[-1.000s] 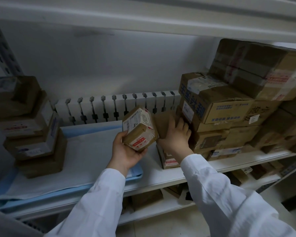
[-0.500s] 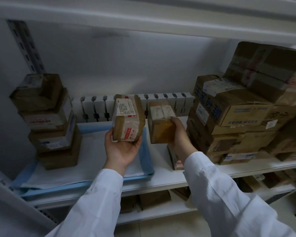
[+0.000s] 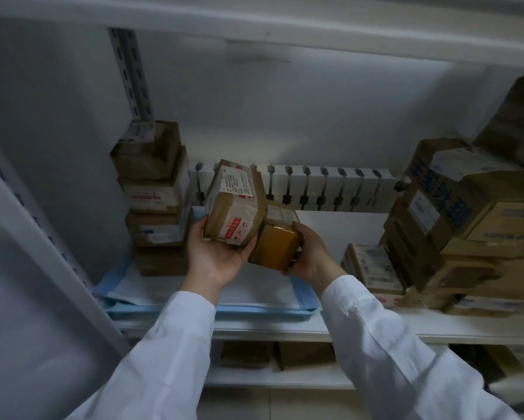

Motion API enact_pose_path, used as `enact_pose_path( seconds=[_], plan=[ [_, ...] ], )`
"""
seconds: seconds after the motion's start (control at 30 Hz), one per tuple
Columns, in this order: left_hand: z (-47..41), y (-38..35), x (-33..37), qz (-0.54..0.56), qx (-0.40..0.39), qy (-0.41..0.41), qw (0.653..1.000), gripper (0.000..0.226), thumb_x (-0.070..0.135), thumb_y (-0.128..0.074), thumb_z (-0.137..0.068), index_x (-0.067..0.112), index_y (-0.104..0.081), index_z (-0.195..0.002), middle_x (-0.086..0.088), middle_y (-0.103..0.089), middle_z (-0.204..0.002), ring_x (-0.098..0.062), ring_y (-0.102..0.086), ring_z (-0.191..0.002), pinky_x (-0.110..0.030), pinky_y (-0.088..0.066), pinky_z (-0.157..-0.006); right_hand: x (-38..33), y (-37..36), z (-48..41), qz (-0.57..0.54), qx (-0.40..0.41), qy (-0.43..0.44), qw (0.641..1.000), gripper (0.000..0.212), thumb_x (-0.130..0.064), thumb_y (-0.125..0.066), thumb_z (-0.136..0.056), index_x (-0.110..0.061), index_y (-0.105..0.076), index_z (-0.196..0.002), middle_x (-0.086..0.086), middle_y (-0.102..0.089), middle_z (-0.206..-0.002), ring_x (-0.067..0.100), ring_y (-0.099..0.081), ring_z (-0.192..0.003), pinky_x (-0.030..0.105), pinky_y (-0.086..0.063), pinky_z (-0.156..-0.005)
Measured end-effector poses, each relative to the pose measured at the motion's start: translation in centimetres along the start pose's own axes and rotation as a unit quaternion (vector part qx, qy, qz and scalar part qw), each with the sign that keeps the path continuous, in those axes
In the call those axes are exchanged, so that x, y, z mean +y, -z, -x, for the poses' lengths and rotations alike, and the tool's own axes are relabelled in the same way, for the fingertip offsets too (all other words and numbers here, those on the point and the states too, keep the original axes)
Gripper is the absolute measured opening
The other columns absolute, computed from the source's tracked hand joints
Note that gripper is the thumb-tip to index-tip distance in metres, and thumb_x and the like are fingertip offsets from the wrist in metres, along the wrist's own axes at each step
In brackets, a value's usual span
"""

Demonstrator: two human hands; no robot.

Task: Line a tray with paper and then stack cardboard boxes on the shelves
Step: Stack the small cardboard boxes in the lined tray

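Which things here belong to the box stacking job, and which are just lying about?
Job: labelled box in left hand; brown box in right hand; paper-lined blue tray; box stack on it.
Lying about: radiator; lower-shelf boxes.

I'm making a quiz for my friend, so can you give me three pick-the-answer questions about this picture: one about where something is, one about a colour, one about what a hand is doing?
1. Where does the tall box stack stand?
A. on the tray
B. on the floor
C. on the top shelf

2. What colour is the tray's rim?
A. red
B. blue
C. green

3. The grip of the left hand is:
A. empty
B. round a labelled box
C. flat on the shelf

1 A: the stack sits at the tray's left end.
2 B: the rim is light blue.
3 B: fingers curl under the box with the red-and-white label; the right hand holds a brown box.
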State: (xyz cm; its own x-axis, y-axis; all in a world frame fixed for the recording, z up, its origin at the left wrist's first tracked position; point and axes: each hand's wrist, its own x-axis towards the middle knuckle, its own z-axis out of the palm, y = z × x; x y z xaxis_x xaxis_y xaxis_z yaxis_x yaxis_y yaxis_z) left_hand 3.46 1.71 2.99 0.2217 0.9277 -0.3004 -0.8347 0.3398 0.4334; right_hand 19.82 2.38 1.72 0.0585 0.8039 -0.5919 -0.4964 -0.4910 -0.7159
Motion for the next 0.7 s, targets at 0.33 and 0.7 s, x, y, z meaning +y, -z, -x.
enact_pose_path(
  seconds=[0.33, 0.7],
  plan=[
    [0.9, 0.7, 2.7, -0.039, 0.019, -0.015, 0.999, 0.049, 0.047, -0.037, -0.093, 0.015, -0.053, -0.126, -0.021, -0.056, -0.125, -0.037, -0.052, -0.115, -0.043, -0.047, -0.091, 1.7, -3.5, -1.2, 0.055, -0.066, -0.04, 0.995, 0.05, -0.029, -0.056, -0.093, -0.013, -0.037, -0.137, 0.019, -0.043, -0.137, 0.042, -0.037, -0.131, 0.055, -0.033, -0.107],
    [0.8, -1.2, 7.5, -0.105, -0.019, -0.014, 0.994, 0.051, 0.052, -0.03, -0.094, 0.017, -0.056, -0.122, -0.016, -0.058, -0.127, -0.037, -0.052, -0.118, -0.051, -0.045, -0.095, 4.6, -7.5, -2.5, 0.119, -0.067, 0.031, 0.99, 0.052, -0.032, -0.064, -0.087, -0.01, -0.045, -0.13, 0.008, -0.06, -0.113, 0.028, -0.054, -0.108, 0.047, -0.043, -0.1]
  ],
)
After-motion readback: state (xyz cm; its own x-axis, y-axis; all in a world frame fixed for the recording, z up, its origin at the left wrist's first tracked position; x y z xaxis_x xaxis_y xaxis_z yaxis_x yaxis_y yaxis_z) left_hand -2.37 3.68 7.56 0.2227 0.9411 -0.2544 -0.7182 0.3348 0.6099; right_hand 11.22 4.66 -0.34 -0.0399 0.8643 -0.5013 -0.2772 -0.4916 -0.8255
